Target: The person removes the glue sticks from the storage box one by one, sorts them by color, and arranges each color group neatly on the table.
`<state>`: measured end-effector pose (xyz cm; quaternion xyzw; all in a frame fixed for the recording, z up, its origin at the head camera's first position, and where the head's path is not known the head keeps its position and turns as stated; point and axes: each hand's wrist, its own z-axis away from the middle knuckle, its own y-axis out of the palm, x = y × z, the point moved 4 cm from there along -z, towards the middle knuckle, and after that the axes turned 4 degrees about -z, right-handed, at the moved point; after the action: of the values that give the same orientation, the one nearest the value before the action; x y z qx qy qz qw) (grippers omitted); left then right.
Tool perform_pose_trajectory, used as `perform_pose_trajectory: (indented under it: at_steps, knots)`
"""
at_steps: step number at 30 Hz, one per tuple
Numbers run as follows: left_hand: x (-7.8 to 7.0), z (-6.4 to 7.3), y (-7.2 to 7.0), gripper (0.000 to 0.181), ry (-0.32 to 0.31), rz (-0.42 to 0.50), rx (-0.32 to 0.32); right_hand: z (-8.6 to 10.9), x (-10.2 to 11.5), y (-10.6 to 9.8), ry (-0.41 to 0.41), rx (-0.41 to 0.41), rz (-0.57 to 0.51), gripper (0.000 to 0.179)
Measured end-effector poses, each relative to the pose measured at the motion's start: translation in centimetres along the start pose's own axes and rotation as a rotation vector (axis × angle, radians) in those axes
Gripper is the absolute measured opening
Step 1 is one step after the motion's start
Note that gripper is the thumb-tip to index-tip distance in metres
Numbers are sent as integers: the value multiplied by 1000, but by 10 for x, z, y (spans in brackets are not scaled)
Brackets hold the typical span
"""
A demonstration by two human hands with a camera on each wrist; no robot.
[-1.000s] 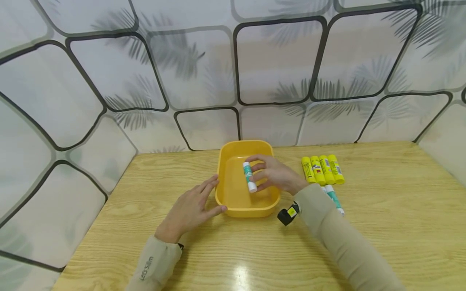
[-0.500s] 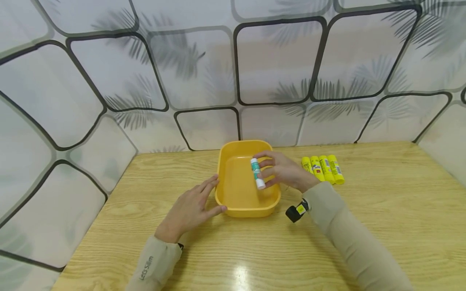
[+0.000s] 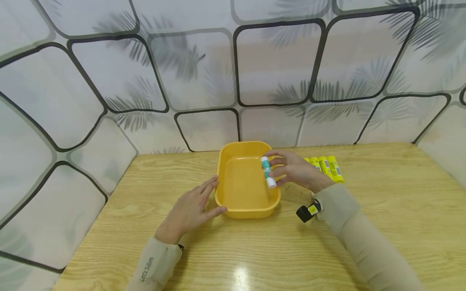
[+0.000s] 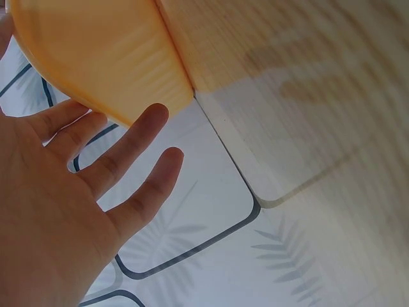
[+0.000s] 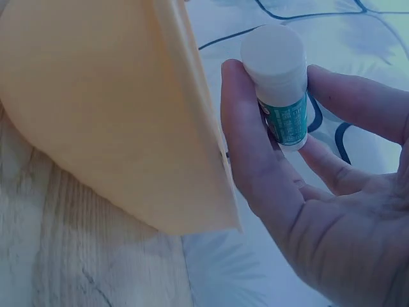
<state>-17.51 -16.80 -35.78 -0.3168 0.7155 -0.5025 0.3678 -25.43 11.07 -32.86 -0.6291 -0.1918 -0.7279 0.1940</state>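
My right hand (image 3: 301, 171) pinches a glue stick (image 3: 267, 166) with white ends and a teal label between thumb and fingers. It holds the stick tilted above the right side of a yellow plastic bin (image 3: 248, 213). In the right wrist view, the white cap of the glue stick (image 5: 275, 57) faces the camera, close beside the outer wall of the bin (image 5: 128, 128). My left hand (image 3: 189, 208) rests at the bin's left rim, fingers spread and thumb at the near corner. The left wrist view shows those fingertips (image 4: 153, 115) along the rim.
Several yellow glue sticks (image 3: 335, 169) lie side by side on the wooden table (image 3: 233, 250), right of the bin, partly covered by my right hand. A black wrist camera (image 3: 306, 213) hangs at my right cuff. A patterned wall (image 3: 278, 64) rises behind the table.
My right hand has moved to the right with the glue stick, from over the bin's middle to its right side. The sleeve now covers teal-labelled sticks seen earlier. My left hand stays put.
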Motion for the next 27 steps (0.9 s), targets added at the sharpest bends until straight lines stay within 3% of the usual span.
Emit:
perform_pose_trajectory:
  at_steps: [27]
  knots:
    - [1, 0, 1, 81, 9, 2, 0, 34, -8, -40, -20, -44, 74, 63]
